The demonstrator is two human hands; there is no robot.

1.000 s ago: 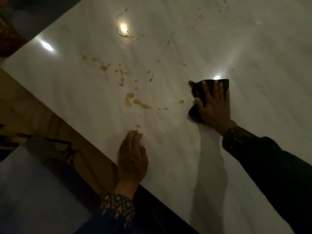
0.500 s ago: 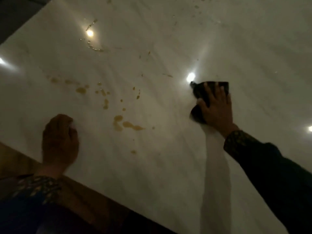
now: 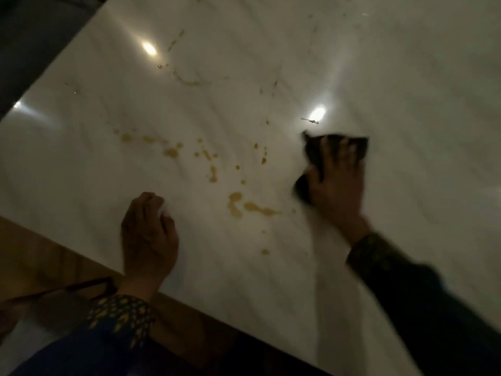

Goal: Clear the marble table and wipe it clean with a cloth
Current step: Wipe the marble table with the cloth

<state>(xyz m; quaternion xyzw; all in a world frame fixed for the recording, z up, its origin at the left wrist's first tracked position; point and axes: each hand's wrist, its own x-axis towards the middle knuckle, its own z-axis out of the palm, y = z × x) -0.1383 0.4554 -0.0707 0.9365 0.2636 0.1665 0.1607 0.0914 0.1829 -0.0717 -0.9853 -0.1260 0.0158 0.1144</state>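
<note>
Wiping step in hand: right hand, fingers spread, pressing dark cloth flat on marble worktop; left hand resting, fingers curled under; next, probably sweeping left across yellow-brown spills.

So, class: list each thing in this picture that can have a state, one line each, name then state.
marble table: dirty, yellowish spills left of the cloth.
cloth: dark, flat on the table, under the right hand.
right hand: fingers spread, pressing the cloth.
left hand: resting on the table near its edge, holding nothing.
</note>
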